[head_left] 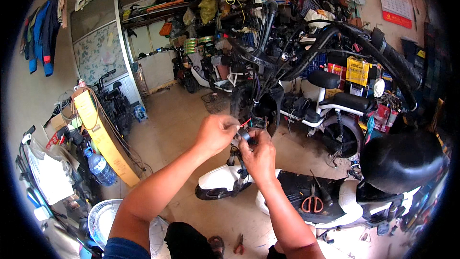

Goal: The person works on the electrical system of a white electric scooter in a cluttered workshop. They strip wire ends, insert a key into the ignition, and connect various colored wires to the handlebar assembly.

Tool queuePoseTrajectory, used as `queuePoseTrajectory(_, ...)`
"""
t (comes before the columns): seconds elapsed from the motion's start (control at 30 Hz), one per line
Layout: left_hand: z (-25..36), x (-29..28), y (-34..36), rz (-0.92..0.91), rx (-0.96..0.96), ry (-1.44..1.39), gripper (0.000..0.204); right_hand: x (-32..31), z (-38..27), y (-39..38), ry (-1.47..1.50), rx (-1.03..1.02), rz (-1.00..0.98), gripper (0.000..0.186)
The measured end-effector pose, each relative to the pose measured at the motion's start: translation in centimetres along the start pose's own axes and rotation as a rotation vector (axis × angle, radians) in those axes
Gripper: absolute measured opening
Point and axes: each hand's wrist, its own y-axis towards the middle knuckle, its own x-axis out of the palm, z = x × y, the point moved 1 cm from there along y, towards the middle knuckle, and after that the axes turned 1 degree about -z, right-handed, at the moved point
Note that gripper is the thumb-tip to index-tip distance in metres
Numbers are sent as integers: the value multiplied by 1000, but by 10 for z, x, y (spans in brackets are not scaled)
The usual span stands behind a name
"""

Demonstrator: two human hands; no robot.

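My left hand (218,134) is closed in a pinch at the end of a thin red wire (246,122), in front of the scooter's steering column. Close beside it, my right hand (258,156) grips a small dark roll of tape (244,135) between thumb and fingers. The two hands nearly touch, and the fingertips partly hide the wire. Below them stands a white electric scooter with a white front fender (220,177). On its black footboard (292,189) lie orange-handled scissors (313,203) and a dark screwdriver (324,193).
Red-handled pliers (239,245) lie on the floor near my foot. Black handlebars (330,38) with loose cables arch overhead to the right. A long yellow box (103,136) leans at the left beside a blue water jug (99,167). Another white scooter (335,103) stands behind.
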Motion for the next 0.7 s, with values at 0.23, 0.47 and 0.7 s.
queuePoseTrajectory(0.23,-5,5,5,83,58,126,11,2,11,-2,100,48,-58,26)
queuePoseTrajectory(0.47,-4,4,2,64,99,245,15,-5,2,-2,115,102,-113,27)
queuePoseTrajectory(0.7,-21,8,7,116,87,121,15,-2,15,-2,391,255,-187,30)
